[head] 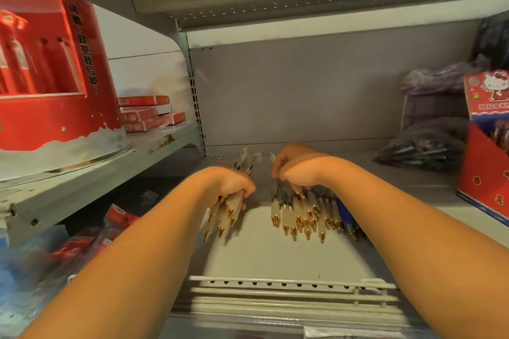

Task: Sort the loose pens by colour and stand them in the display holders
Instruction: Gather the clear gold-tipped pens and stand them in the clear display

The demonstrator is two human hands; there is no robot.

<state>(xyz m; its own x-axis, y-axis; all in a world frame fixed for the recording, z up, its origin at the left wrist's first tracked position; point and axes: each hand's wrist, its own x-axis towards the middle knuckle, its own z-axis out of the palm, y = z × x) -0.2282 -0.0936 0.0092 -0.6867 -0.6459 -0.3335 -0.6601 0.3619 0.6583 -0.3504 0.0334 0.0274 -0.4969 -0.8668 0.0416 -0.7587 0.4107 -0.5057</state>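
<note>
Currently, pen bundle (225,216) being gripped in left hand (234,186), gold tips toward camera; right hand (296,170) being curled over pen pile (304,213) on shelf (261,253), grip not discernible.

You are in a shop, at its stationery shelving. Grey metal shelves (261,250) on punched uprights (196,107) carry stock: a tall red display stand (55,69), stacked flat red boxes (146,114), a cartoon-cat carton (486,107), clear bags of pens (421,147). Many identical gold-tipped pens (300,217) lie heaped on the shelf before you.
</note>
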